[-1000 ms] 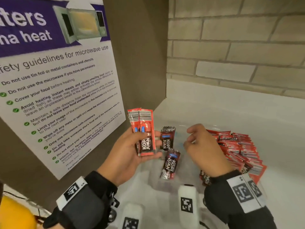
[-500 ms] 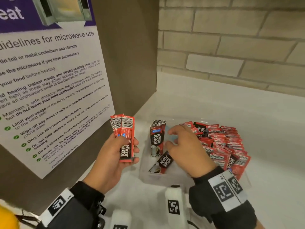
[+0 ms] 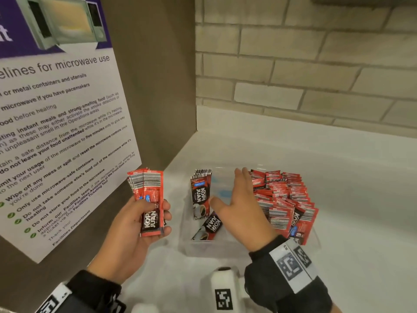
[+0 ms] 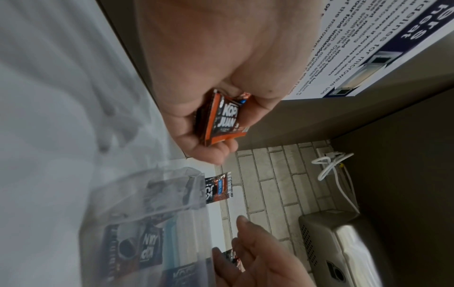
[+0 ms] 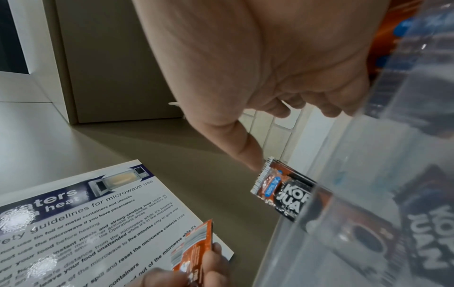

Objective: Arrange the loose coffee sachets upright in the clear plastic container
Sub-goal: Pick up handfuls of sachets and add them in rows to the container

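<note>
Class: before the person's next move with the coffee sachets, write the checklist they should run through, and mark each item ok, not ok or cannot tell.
1. Left hand grips its bundle of sachets firmly: ok.
2. Right hand is free, fingers straight: ok.
3. Gap left in the clear container for more: ok.
4. Standing sachet at the left wall is upright: ok.
5. Fallen sachet is upright: not ok, it leans low.
6. Packed row stands fully upright: cannot tell.

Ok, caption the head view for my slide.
Left hand grips a sachet stack; open right hand reaches into the clear container.
</note>
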